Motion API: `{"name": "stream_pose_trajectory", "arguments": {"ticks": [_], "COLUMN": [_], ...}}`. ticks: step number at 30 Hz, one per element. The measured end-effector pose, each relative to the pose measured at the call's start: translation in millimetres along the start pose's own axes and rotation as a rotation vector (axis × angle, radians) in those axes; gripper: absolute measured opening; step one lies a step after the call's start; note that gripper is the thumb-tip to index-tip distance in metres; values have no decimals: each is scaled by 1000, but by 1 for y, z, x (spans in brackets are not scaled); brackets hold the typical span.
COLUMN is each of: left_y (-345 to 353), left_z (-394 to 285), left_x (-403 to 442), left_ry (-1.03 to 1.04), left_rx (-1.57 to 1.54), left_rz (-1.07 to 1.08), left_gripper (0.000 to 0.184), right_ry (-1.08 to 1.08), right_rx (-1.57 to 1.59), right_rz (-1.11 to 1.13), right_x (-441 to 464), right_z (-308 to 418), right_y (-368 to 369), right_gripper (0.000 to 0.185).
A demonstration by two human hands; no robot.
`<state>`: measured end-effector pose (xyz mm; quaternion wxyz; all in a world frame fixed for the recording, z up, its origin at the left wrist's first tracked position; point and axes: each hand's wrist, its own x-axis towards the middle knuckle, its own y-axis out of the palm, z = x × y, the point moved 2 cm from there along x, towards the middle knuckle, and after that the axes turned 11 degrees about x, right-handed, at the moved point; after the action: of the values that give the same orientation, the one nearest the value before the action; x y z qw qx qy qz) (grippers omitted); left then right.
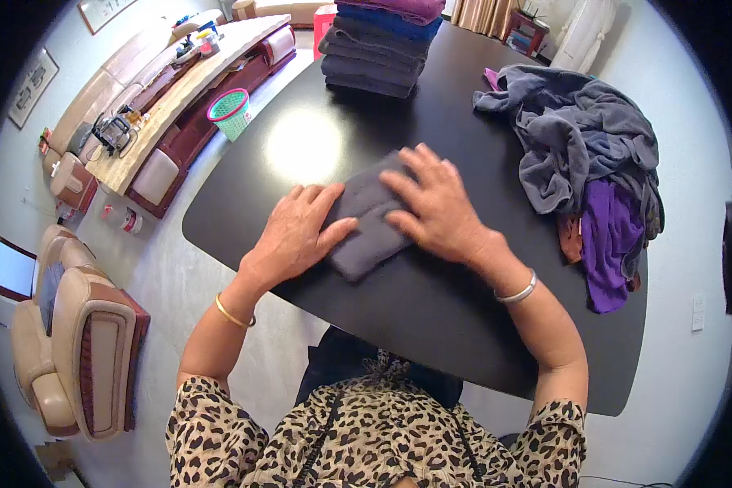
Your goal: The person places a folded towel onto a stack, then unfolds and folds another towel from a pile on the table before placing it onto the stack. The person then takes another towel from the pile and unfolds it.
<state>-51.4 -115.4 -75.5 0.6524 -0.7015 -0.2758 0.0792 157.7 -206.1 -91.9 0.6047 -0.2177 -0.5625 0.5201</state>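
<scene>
A dark grey towel, folded into a flat rectangle, lies on the black table in front of me. My left hand rests along its left edge, thumb apart from the fingers and over the cloth. On the upper right part of the towel lies my right hand, its fingers spread. Further back stands a stack of folded towels, mostly grey, with blue and a purplish one on top. To the right is a loose heap of grey towels, and a purple towel hangs from it toward the table edge.
Beyond the table's left side, a green and pink basket stands near a long low table holding several items. A beige armchair is at the lower left. A white wall runs close along the right.
</scene>
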Motion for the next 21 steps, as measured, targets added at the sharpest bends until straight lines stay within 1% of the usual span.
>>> {"name": "stream_pose_trajectory", "arguments": {"ticks": [2,3,4,5,6,7,10,11,13,14,15,16,17,18,19,20,21], "left_y": [-7,-13,-16,-17,-15,-14,-12,-9,-14,-14,-16,-16,-12,-4,5,17,23], "left_z": [-9,-13,-18,-23,-25,-24,-18,-19,-28,-33,-40,-48,-52,-57,-59,-57,-56], "left_x": [-10,-13,-16,-18,-19,-18,-6,-4,3,7,14,21,31,42,52,61,64], "left_ry": [5,9,19,28,73,73,-101,-89,146,149,199,247,246,285,325,313,318], "left_rx": [-227,-226,-390,-554,-508,-509,-509,-510,-257,-257,-241,-224,-221,-166,-111,-65,-67], "left_rz": [31,31,167,303,122,122,123,123,-236,-238,-234,-230,-230,-240,-250,-97,-101], "left_gripper": [35,35,31,28,22,22,16,16,18,18,24,29,29,34,39,55,55], "right_ry": [43,58,58,115,174,175,250,283,316,273,229,229,210,192,190,204,221], "right_rx": [-40,-63,-64,29,123,123,138,108,72,25,-19,-18,-50,-83,-84,-105,-129], "right_rz": [-136,-187,-188,-198,-205,-204,-172,-163,-159,-138,-116,-117,-79,-43,-44,2,49], "right_x": [3,4,1,-2,-6,-10,-26,-32,-38,-39,-40,-39,-38,-37,-37,-38,-41], "right_z": [-14,-17,-17,-15,-13,-10,-12,-15,-15,-12,-8,-5,0,4,7,8,7], "right_y": [-18,-25,-30,-35,-38,-37,-31,-28,-30,-30,-29,-29,-28,-26,-24,-20,-16], "right_gripper": [47,46,46,44,43,43,43,45,47,50,53,53,59,65,65,71,78]}}
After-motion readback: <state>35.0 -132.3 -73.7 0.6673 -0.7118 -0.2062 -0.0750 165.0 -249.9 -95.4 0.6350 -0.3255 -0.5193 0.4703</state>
